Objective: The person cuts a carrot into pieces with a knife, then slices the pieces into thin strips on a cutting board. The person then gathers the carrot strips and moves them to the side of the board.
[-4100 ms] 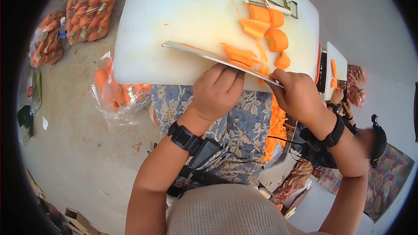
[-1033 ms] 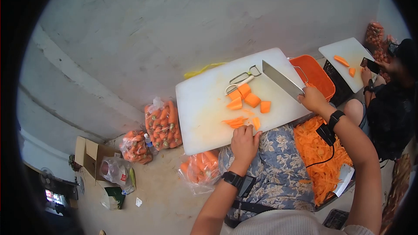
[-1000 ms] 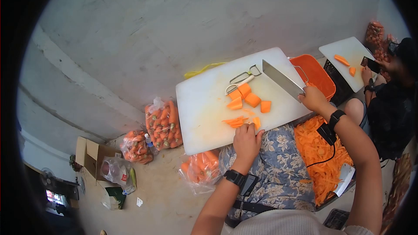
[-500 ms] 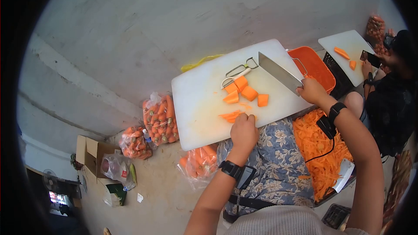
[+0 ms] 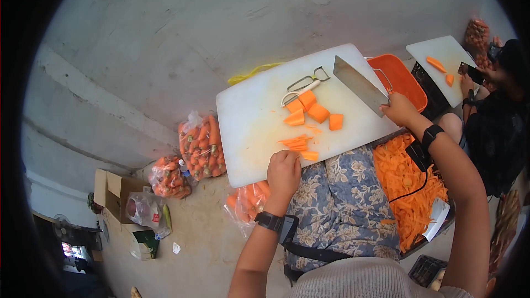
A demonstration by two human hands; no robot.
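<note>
**Carrots partly cut, knife lifted off the board**

From my feed, the white cutting board (image 5: 248, 127) lies across the person's lap, and I place everything from it. My right hand (image 5: 400, 109) is at its right edge, fist closed round the handle of the knife (image 5: 359, 85). The broad blade is raised clear of the board and points toward its far edge. My left hand (image 5: 284, 172) rests at the near edge with fingers curled, just beside the thin carrot strips (image 5: 295, 143). I cannot tell whether it pinches a piece.

Several carrot chunks (image 5: 317, 113) lie uncut in the middle of the board, touching a peeler (image 5: 303, 84) on the far side. Only the small pile of strips is done here, so I judge this batch under halfway.

Right of the board, a tray (image 5: 436, 218) holds a heap of shreds. Left of it, on the floor, are full bags of carrots (image 5: 201, 146), so much whole stock remains.
</note>
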